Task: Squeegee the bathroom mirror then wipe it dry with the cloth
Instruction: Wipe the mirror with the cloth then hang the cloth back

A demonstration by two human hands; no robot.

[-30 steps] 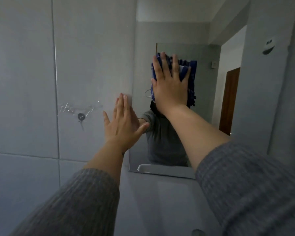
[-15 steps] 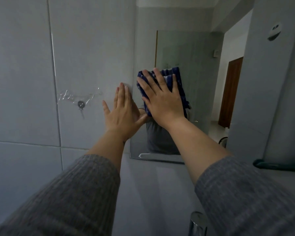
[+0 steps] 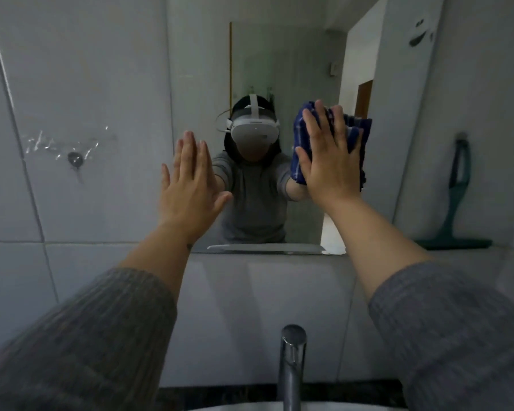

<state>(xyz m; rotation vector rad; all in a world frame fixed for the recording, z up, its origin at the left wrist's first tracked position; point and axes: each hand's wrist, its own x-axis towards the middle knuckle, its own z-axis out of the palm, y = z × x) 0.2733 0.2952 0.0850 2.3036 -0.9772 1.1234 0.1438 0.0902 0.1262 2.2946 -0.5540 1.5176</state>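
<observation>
The bathroom mirror (image 3: 279, 60) hangs on the tiled wall straight ahead. My right hand (image 3: 328, 152) presses a blue checked cloth (image 3: 358, 132) flat against the mirror's right half, fingers spread over it. Flat on the mirror's left edge rests my left hand (image 3: 190, 185), fingers together and holding nothing. A green squeegee (image 3: 457, 209) leans upright against the wall to the right of the mirror, on the ledge, apart from both hands.
A chrome tap (image 3: 291, 363) rises at the bottom centre above the white basin rim (image 3: 250, 407). A wall hook with clear tape (image 3: 74, 158) sits on the tiles at left. A person's reflection fills the mirror's middle.
My right hand has slid the cloth from the mirror's left side across to its right side. The view has dropped and shifted, bringing the tap and squeegee into sight. My left hand stays put.
</observation>
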